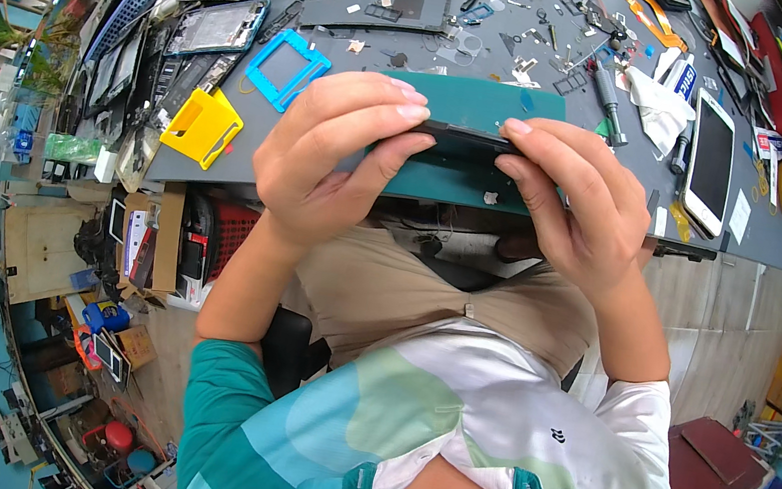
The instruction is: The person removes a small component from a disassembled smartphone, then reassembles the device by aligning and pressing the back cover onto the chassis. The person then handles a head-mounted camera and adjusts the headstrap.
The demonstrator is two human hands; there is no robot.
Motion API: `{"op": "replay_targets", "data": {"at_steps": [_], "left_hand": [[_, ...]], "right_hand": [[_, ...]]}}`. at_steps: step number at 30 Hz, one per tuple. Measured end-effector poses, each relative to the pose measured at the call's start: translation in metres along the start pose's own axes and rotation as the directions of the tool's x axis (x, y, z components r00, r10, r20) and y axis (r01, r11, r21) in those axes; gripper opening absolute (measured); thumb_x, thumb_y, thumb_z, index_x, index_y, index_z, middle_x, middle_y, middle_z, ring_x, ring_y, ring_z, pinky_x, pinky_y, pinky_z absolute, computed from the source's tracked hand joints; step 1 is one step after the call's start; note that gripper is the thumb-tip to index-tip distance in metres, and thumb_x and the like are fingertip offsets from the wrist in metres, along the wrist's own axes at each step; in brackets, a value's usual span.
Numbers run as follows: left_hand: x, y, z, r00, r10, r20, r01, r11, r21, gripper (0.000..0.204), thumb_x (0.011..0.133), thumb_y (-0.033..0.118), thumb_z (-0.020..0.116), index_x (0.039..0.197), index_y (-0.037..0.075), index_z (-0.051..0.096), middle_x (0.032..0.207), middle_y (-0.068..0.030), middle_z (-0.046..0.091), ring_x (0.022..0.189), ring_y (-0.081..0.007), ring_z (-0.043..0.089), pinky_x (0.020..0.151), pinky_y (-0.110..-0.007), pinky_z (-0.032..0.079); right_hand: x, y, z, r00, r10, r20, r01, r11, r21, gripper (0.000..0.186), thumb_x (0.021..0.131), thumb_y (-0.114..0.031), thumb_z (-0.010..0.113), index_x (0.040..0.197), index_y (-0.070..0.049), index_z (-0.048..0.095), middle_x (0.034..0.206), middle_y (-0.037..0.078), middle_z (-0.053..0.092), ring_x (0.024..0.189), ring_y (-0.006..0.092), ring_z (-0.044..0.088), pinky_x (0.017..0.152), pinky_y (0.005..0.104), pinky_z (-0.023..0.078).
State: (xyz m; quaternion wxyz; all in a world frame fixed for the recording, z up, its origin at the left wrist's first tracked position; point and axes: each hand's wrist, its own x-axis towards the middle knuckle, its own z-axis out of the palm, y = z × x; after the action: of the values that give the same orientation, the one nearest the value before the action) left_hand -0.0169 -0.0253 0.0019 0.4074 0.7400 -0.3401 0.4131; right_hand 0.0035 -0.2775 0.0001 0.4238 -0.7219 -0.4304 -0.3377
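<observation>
The left hand and right hand pinch one black slab by its ends above one green mat. Along the desk edge, open room separates one yellow stand from the left hand

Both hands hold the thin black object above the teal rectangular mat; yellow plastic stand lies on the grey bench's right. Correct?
No: head view shows the yellow plastic stand on the left of the grey bench. Left hand and right hand do hold the thin black object above the teal rectangular mat.
</observation>
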Motion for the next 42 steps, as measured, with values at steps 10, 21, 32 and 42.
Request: {"op": "replay_targets", "data": {"at_steps": [10,21,32,42], "left_hand": [[-0.003,0.001,-0.003,0.993,0.077,0.088,-0.090,0.983,0.159,0.026,0.087,-0.005,0.087,0.111,-0.001,0.080,0.113,-0.0151,0.078,0.102,-0.0310,0.077,0.090,-0.042,0.063],[-0.004,0.001,0.000,0.989,0.106,0.103,-0.128,0.963,0.237,0.024,0.088,-0.003,0.086,0.111,-0.003,0.080,0.112,-0.0160,0.076,0.102,-0.0361,0.078,0.090,-0.044,0.066],[-0.003,0.005,-0.001,0.988,0.103,0.113,-0.134,0.938,0.319,0.032,0.079,-0.001,0.092,0.110,0.001,0.083,0.111,-0.0112,0.077,0.102,-0.0331,0.080,0.086,-0.040,0.069],[-0.007,0.004,0.001,0.993,0.094,0.065,-0.107,0.965,0.241,0.033,0.084,-0.001,0.091,0.116,0.002,0.081,0.118,-0.0139,0.075,0.107,-0.0356,0.078,0.090,-0.042,0.067]], "right_hand": [[-0.002,0.000,0.005,0.999,0.031,-0.039,-0.030,0.999,0.042,0.040,0.085,0.002,0.088,0.123,-0.001,0.076,0.107,0.016,0.079,0.084,0.0282,0.078,0.068,0.0355,0.064],[-0.004,0.002,0.006,0.998,0.040,-0.047,-0.038,0.998,0.048,0.042,0.083,0.003,0.089,0.123,-0.001,0.076,0.106,0.016,0.079,0.083,0.0279,0.077,0.066,0.0354,0.063],[-0.005,0.002,0.008,0.997,0.057,-0.061,-0.053,0.996,0.069,0.036,0.084,0.002,0.089,0.118,0.000,0.078,0.104,0.015,0.079,0.081,0.0269,0.077,0.065,0.0345,0.063],[-0.008,0.002,0.009,0.995,0.045,-0.093,-0.036,0.995,0.092,0.037,0.085,0.002,0.088,0.120,-0.001,0.077,0.105,0.015,0.078,0.083,0.0276,0.078,0.066,0.0352,0.063]]}}
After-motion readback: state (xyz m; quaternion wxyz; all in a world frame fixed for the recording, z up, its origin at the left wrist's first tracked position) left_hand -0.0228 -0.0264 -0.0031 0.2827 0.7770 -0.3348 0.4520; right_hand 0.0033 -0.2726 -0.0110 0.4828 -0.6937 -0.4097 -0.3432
